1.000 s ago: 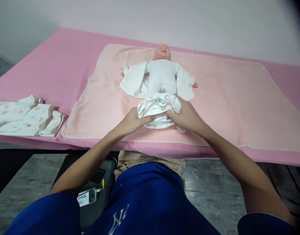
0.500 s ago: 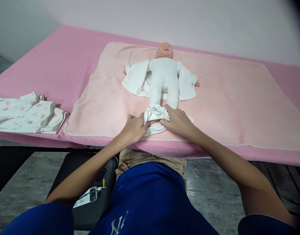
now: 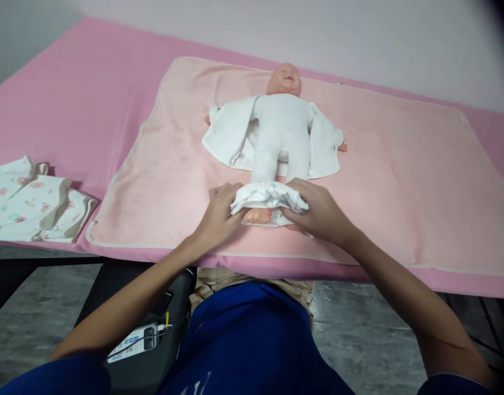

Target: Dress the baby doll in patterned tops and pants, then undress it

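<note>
A baby doll [image 3: 281, 123] with a white cloth body lies on its back, its feet toward me. Its arms are in the sleeves of a white baby jacket [image 3: 231, 126], spread wide at the front. White printed baby pants [image 3: 268, 195] are bunched around its lower legs. My left hand [image 3: 221, 214] is closed on the left edge of the pants. On the right edge, my right hand [image 3: 317, 211] grips with the thumb below and the fingers above. One bare doll foot [image 3: 258, 215] shows under the bunched cloth; the other is mostly covered by my right hand.
A peach blanket [image 3: 400, 192] lies under the doll on a pink-covered table [image 3: 103, 82]. Folded printed baby clothes [image 3: 38, 203] rest at the left front edge. Below stands a black stool [image 3: 145, 367] with a white device and cable [image 3: 142, 337] on it.
The pants' bunched edge is stretched wider, and my hands are farther apart. A doll foot now shows more clearly below it. The view has shifted slightly.
</note>
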{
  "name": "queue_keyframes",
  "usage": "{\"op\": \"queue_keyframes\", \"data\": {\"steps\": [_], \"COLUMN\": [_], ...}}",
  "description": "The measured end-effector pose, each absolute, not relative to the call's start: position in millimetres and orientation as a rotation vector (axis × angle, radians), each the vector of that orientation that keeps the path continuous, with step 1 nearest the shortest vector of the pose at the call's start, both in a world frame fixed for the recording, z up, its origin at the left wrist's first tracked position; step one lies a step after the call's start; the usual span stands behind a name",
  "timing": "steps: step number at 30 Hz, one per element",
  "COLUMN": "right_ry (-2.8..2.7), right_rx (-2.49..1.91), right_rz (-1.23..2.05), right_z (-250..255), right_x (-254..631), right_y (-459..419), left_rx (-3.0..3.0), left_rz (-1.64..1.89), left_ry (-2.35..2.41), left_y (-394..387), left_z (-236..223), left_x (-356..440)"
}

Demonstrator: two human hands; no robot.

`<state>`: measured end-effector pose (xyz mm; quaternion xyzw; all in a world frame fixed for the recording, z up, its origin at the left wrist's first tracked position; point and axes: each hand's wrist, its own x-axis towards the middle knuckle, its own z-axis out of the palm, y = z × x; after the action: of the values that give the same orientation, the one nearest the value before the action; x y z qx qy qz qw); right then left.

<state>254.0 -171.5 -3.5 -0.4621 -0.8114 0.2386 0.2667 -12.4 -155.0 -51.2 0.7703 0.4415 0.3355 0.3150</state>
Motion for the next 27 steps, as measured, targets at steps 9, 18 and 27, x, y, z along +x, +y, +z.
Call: {"op": "queue_keyframes", "data": {"steps": [9, 18, 27], "right_ry": [-1.973, -1.316, -1.190], "right_rx": [-1.122, -0.754, -0.717], "right_rz": [1.281, 1.855, 2.009], "right_z": [2.6, -37.6, -54.0], "right_x": [307.5, 319.8, 320.5], "right_y": [-92.6, -84.0, -86.6], "left_rx": [2.311, 1.923, 1.386], "left_rz": [0.425, 0.247, 0.191], "left_ry": [1.097, 0.702, 0.629], "left_y": [-100.9, -40.5, -12.9], "left_z": [-11.8, 30.3, 14.8], "left_x": [-33.7, 60.9, 78.0]}}
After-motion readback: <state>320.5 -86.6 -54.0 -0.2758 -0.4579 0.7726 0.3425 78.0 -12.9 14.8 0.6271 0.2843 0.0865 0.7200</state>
